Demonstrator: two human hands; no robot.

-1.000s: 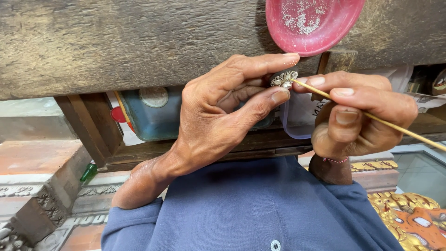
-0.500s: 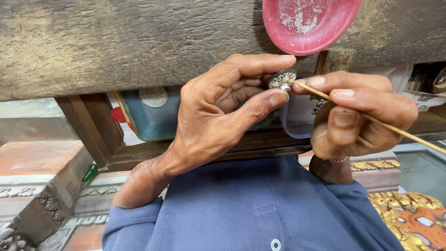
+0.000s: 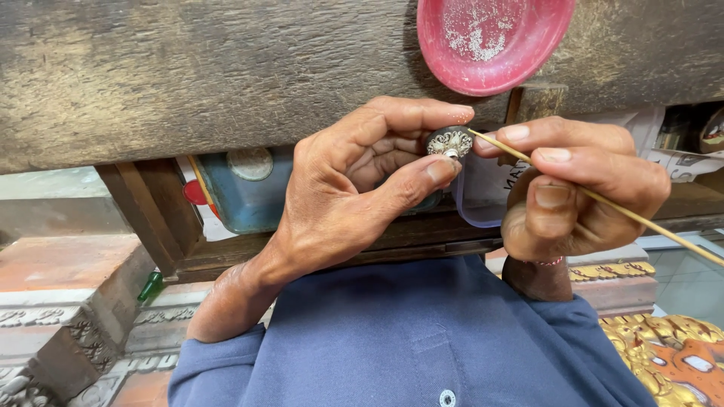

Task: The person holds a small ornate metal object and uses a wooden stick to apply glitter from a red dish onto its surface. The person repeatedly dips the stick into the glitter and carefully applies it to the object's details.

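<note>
A blue rectangular tin [image 3: 245, 188] with a round pale label [image 3: 250, 162] stood under the bench, behind the left hand's fingers [image 3: 392, 143].

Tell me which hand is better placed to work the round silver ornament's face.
Right hand: its thin stick already points at the ornament, which the left hand pinches.

Left hand [image 3: 354, 188] pinched a small round filigree ornament [image 3: 449, 141] between thumb and forefinger. Right hand [image 3: 577, 185] held a thin wooden stick [image 3: 603, 200], tip touching the ornament's edge. Red dish [image 3: 494, 41] sat on the rough wooden tabletop [image 3: 188, 68] just above.
</note>
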